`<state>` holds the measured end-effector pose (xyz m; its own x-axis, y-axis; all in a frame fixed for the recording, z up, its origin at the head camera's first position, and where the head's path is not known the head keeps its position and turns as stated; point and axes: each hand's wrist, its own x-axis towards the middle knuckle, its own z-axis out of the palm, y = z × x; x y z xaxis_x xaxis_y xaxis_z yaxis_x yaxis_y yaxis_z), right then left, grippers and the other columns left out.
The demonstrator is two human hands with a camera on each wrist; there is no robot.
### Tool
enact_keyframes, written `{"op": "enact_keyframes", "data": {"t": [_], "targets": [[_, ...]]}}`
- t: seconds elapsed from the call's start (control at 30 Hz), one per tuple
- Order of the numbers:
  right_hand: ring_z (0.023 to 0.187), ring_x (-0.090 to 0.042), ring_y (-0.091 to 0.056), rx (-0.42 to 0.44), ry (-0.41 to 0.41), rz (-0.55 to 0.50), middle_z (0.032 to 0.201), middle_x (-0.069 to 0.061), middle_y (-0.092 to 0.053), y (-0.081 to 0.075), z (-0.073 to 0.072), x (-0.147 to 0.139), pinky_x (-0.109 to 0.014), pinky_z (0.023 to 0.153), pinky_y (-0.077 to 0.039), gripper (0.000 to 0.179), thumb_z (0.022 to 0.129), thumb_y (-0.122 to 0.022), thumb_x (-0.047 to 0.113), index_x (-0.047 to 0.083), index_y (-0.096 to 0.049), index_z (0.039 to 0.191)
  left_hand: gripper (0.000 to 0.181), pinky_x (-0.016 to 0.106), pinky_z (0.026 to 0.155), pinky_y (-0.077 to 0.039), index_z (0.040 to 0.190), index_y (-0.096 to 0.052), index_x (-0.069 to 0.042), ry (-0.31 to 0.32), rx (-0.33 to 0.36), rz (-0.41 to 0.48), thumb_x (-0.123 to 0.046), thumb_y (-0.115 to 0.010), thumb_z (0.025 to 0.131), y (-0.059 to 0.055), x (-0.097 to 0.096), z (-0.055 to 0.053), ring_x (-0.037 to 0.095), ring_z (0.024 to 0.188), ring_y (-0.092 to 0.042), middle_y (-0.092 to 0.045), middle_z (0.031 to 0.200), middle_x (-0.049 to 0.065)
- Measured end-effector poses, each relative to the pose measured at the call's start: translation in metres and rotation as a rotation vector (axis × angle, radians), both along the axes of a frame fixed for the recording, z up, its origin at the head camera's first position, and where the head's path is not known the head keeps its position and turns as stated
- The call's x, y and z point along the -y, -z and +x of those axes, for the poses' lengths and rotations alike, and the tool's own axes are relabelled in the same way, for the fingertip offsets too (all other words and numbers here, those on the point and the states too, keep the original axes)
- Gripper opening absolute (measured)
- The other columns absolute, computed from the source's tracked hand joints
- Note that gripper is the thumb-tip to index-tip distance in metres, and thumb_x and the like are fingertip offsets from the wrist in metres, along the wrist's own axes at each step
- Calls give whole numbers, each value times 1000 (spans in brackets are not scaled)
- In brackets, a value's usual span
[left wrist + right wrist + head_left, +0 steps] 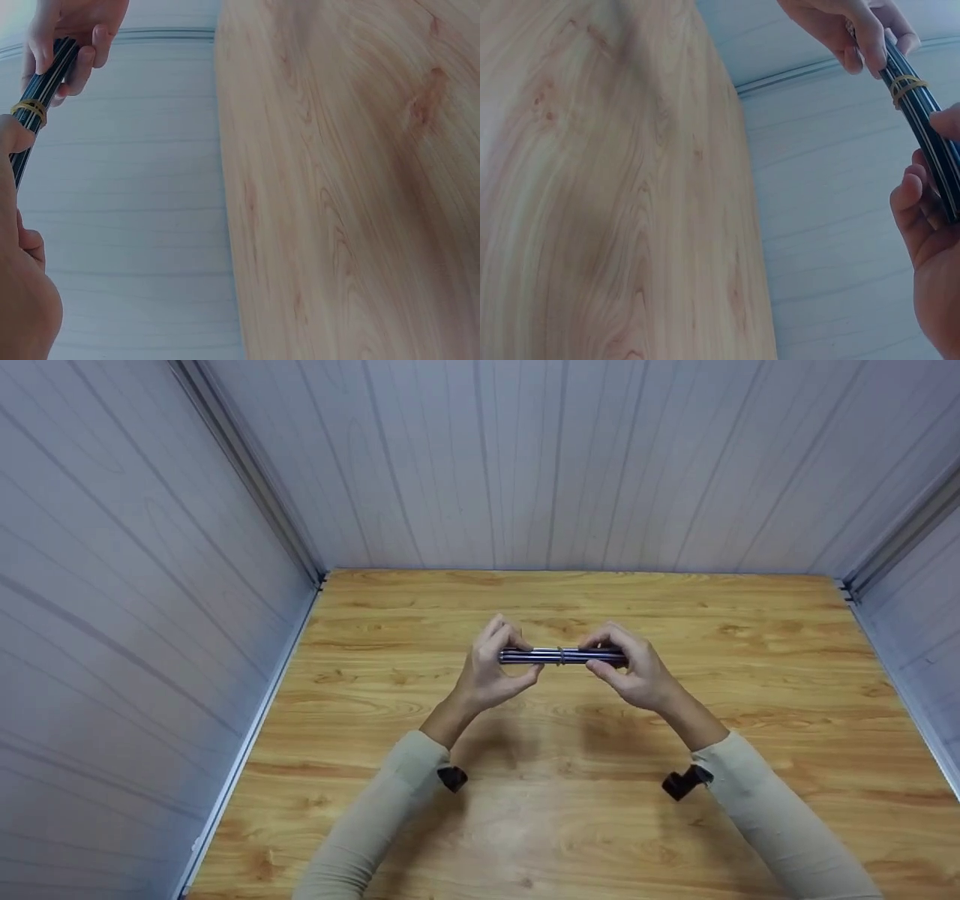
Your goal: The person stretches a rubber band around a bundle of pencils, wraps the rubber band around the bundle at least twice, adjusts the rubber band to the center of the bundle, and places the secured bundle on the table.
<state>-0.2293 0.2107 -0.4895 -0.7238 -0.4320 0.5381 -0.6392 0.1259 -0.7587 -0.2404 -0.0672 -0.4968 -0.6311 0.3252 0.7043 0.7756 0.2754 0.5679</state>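
Note:
Both hands hold a bundle of slim, dark, pen-like sticks (pixel 546 657) level above the table. A yellowish rubber band (pixel 908 88) is wound round its middle. My left hand (pixel 485 669) pinches the left end between thumb and fingers. At the other end, my right hand (pixel 637 669) grips it the same way, thumb on the near side and fingers on the far side. The band shows in the gap between the two hands. In the left wrist view, dark sticks with pale lines (pixel 54 79) run between the hands. Parts of both ends are hidden by the fingers.
Under the hands lies a wood-grain table top (pixel 525 825). A pale panelled wall (pixel 517 465) rises at its back, with further panels on the left (pixel 112 622) and right (pixel 922 652). Small black wrist cameras (pixel 452 778) hang from both sleeves.

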Motion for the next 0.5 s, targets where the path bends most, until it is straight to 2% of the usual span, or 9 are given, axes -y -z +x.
{"op": "enact_keyframes", "data": {"t": [0.17,0.4,0.5], "targets": [[91,-1,-68,64,29,15,117,-17,-71,3,0,1,-15,79,-58,20,104,-67,-12,-9,-71,123,24,29,81,-56,97,-67,0,-12,3,-13,-4,-90,89,4,-1,-7,26,90,-59,-61,99,18],[92,-1,-68,85,85,45,117,-24,-72,-3,-14,-2,-14,79,-56,19,103,-71,-10,-11,-71,123,19,27,81,-54,99,-68,1,-14,69,-15,-3,-84,91,4,-6,-20,25,89,-59,-60,101,18],[95,-2,-67,94,102,60,119,-25,-72,-4,-20,-5,-15,81,-55,20,104,-71,-9,-9,-73,124,17,26,84,-52,103,-68,2,-18,119,-22,0,-81,91,3,-8,-24,24,92,-58,-60,104,20]]}}
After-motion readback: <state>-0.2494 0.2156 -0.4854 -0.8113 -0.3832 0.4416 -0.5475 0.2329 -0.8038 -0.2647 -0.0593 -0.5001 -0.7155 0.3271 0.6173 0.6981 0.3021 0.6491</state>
